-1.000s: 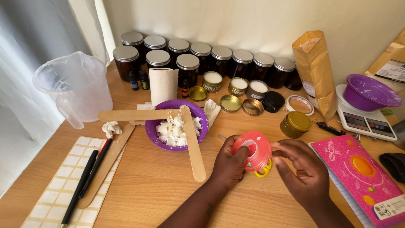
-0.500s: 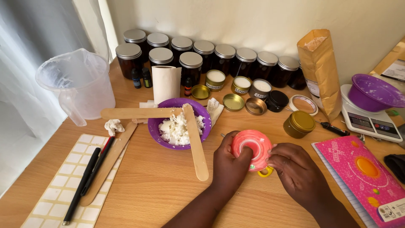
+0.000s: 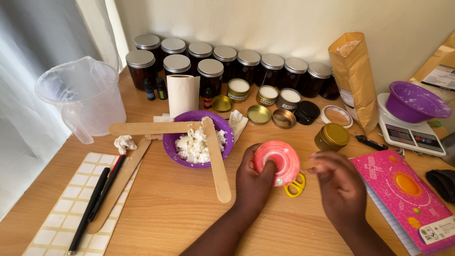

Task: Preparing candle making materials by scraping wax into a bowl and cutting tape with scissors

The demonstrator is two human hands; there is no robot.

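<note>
Wooden worktop [image 3: 180, 208] against a cream wall, white curtain at its left edge. Left hand [image 3: 253, 178] clamped on a pink tape roll [image 3: 276, 162], raised just right of the purple bowl [image 3: 173, 144]; right hand [image 3: 339, 187], blurred, fingers loosely curled and holding nothing, further right of the roll. Yellow scissors [image 3: 296, 186] lie under the roll; amber jars [image 3: 211, 71] line the wall behind the bowl.

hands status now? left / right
Left hand: closed on the pink reel.
Right hand: off the reel, holds nothing visible; blurred.
</note>
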